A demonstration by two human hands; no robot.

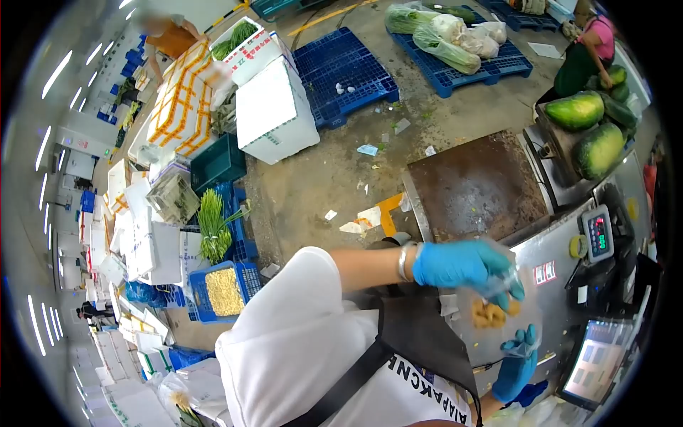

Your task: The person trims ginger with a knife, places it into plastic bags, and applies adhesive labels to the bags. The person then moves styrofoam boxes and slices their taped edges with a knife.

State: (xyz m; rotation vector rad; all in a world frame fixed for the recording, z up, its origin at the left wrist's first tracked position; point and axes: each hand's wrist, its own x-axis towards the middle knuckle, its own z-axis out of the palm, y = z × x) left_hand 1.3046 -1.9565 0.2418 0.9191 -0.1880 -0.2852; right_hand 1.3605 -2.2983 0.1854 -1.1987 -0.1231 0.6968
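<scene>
The clear bag [498, 314] spans roughly from twelve to six o'clock over the worktop [560, 286]. The left hand [461, 265] pinches its plastic; the right hand [517, 366] has a bent-finger grip there. Its mouth's direction I cannot tell.

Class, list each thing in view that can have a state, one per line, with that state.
Left hand: gloved, closed on plastic bag
Right hand: gloved, fingers curled at the bag
Plastic bag: holding yellow-brown pieces
Scale display: lit
Monitor: on
Orange-taped foam boxes: stacked
Foam box of greens: open
Blue basket: filled with pale produce
Green melons: whole
</scene>
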